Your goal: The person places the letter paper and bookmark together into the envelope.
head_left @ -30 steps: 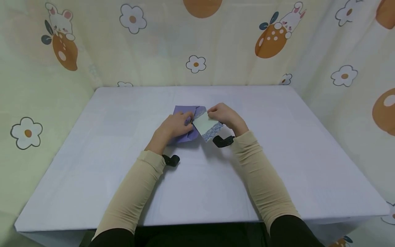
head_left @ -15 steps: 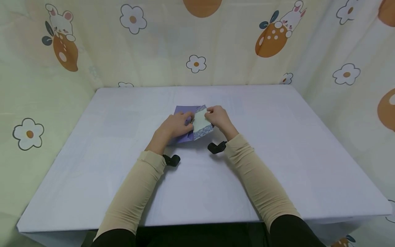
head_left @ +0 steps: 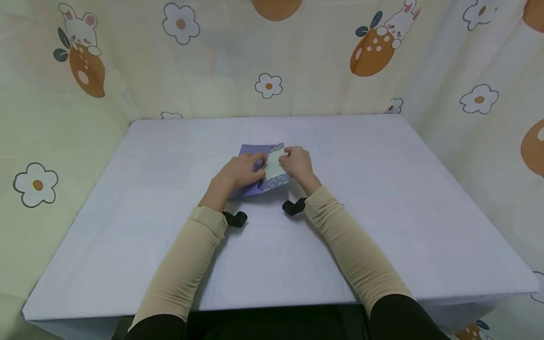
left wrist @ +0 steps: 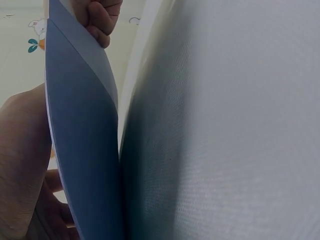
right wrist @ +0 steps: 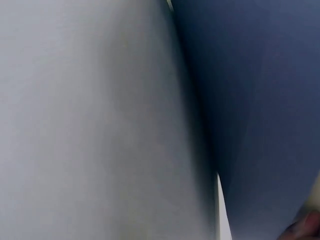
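A purple paper envelope (head_left: 254, 149) lies in the middle of the white table in the head view, its near edge lifted a little. My left hand (head_left: 242, 171) grips it at its right side, thumb and fingers apart at the opening. A pale green card (head_left: 274, 163) with glittery silver-blue bands at both ends overlaps the envelope's right part. My right hand (head_left: 297, 163) pinches the card's right edge. In the left wrist view the bluish underside of the envelope (left wrist: 85, 120) stands beside the left hand (left wrist: 22, 160), and the right hand (left wrist: 102, 22) shows beyond it.
The white tabletop (head_left: 382, 226) stretches around both hands. Patterned curtains (head_left: 221, 61) with flowers and rabbits hang behind and at the sides. Small black wrist cameras (head_left: 294, 207) are worn under both wrists.
My right hand has moved left with the card, which has turned straighter and now overlaps more of the envelope. The left hand has stayed nearly still.
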`<state>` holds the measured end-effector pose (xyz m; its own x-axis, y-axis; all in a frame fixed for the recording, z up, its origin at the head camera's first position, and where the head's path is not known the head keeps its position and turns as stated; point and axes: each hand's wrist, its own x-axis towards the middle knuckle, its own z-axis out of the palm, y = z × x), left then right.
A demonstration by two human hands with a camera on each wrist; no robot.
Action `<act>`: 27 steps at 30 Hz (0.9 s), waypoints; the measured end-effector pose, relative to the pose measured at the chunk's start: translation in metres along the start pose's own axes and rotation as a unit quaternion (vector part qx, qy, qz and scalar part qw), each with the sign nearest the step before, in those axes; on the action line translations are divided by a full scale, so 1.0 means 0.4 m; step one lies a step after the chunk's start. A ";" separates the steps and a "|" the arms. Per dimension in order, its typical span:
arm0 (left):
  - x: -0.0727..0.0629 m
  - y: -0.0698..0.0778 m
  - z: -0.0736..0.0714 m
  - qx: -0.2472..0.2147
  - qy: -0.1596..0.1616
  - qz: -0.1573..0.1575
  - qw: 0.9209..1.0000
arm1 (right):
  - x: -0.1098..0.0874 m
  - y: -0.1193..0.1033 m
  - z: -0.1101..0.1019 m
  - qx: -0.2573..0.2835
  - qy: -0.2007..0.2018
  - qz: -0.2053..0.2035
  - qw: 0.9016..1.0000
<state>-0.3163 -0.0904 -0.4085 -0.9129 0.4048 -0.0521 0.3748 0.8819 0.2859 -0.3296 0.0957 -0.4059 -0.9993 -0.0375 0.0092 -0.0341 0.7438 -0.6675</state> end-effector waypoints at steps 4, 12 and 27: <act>-0.001 -0.001 0.002 -0.004 0.000 -0.003 1.000 | -0.006 -0.001 0.012 -0.026 0.011 -0.025 0.999; -0.002 -0.001 -0.002 -0.002 0.004 -0.001 1.000 | -0.013 -0.015 0.011 -0.058 -0.011 -0.058 0.997; -0.002 0.005 -0.002 -0.003 -0.003 0.001 1.000 | -0.015 -0.018 0.018 -0.103 -0.068 -0.028 0.992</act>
<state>-0.3151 -0.0892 -0.4074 -0.9112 0.4080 -0.0576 0.3754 0.8796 0.2923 -0.3232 0.0860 -0.4065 -0.9844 -0.1622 -0.0676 -0.1068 0.8578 -0.5028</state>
